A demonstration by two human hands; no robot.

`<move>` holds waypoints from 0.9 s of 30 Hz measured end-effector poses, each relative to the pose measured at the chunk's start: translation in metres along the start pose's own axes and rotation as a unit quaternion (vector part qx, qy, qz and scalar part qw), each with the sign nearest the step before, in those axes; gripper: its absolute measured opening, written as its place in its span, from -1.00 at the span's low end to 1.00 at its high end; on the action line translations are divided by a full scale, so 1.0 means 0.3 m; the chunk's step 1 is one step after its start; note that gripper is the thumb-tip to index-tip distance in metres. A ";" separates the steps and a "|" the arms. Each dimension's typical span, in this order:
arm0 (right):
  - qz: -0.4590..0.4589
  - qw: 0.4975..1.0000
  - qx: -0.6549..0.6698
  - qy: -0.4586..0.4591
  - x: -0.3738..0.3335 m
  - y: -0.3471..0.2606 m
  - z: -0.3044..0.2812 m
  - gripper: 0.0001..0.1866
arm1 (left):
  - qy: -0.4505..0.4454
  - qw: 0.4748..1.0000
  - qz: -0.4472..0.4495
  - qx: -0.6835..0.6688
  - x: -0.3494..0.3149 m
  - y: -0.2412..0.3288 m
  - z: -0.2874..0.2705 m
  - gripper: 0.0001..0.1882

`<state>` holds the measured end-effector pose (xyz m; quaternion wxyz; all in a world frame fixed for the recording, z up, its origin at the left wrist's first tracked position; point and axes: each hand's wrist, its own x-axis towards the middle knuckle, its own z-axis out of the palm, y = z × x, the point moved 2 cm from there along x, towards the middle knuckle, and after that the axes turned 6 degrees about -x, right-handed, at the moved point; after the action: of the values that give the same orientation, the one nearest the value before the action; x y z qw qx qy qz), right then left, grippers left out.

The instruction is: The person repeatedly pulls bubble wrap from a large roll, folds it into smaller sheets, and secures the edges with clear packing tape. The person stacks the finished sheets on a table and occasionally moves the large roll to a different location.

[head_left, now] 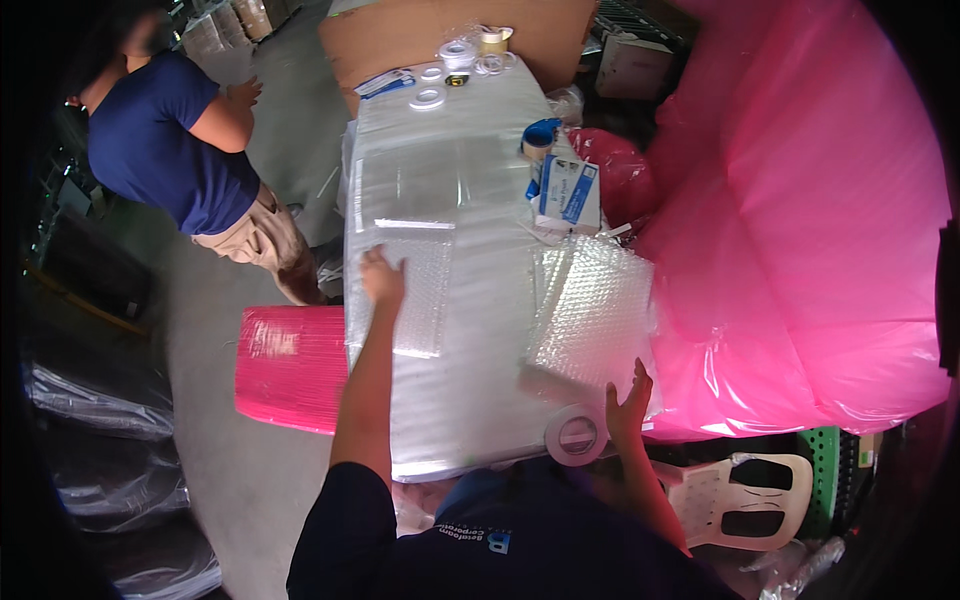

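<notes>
A clear bubble-wrap pouch (425, 300) lies flat on the covered table, with a pale strip along its far edge. My left hand (383, 277) is at the pouch's left edge, thumb apart from the fingers; whether it presses on the pouch I cannot tell. To the right, several bubble-wrap pouches (595, 305) lie in a slanting stack. Beside the near right corner of that stack, my right hand (630, 402) is open with its fingers spread and nothing in it. A wide white tape roll (577, 434) rests at the table's near edge, just left of my right hand.
Large pink plastic-wrapped bulk (780, 250) borders the table's right side. A tape dispenser (540, 138) and a blue-white box (568, 192) stand beyond the stack; tape rolls (458, 55) lie at the far end. A pink bundle (290, 365) and a person (180, 140) are left; a chair (745, 498) is lower right.
</notes>
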<state>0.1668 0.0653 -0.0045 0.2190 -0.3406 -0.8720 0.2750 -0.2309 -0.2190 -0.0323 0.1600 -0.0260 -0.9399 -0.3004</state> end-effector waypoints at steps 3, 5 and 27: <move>0.023 0.998 -0.066 -0.006 0.015 0.091 0.051 -0.28 | -0.195 0.917 -0.042 -0.346 -0.344 0.372 0.166 -0.38; 0.050 0.995 -0.076 -0.032 0.013 0.108 0.068 -0.28 | -0.292 0.929 0.073 -0.214 -0.591 0.584 0.167 -0.18; -0.125 0.957 -0.163 -0.205 -0.159 0.175 0.163 -0.47 | -0.442 0.896 -0.010 -0.033 -0.556 -0.461 -0.421 -0.43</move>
<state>0.1959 0.0474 -0.0835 0.0101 -0.1959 -0.9668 0.1638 -0.0570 -0.3966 -0.0648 -0.2762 -0.1519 -0.9034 -0.2908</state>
